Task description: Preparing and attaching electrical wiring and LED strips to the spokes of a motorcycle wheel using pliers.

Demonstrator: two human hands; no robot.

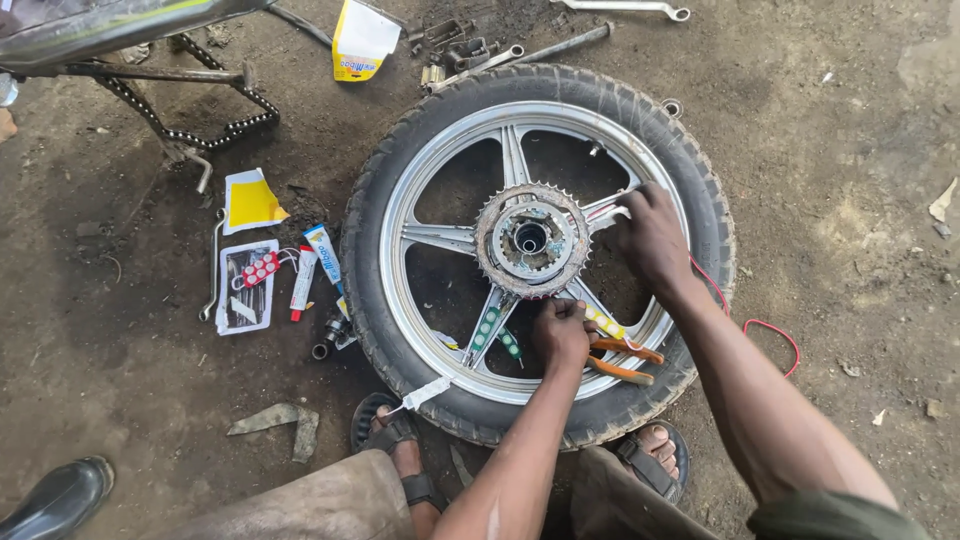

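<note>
Left hand: fist closed at rusty toothed sprocket's lower edge; held item hidden.
Right hand: fingers clamped on silver alloy spoke.
Tip: brace black-tyred wheel w/ feet; orange-handled pliers near.

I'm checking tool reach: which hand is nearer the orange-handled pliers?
Left. The left hand is right beside the pliers, apparently touching the handles. The right hand rests higher up on a wheel spoke, apart from them.

yellow-white carton top, blister pack left
</note>
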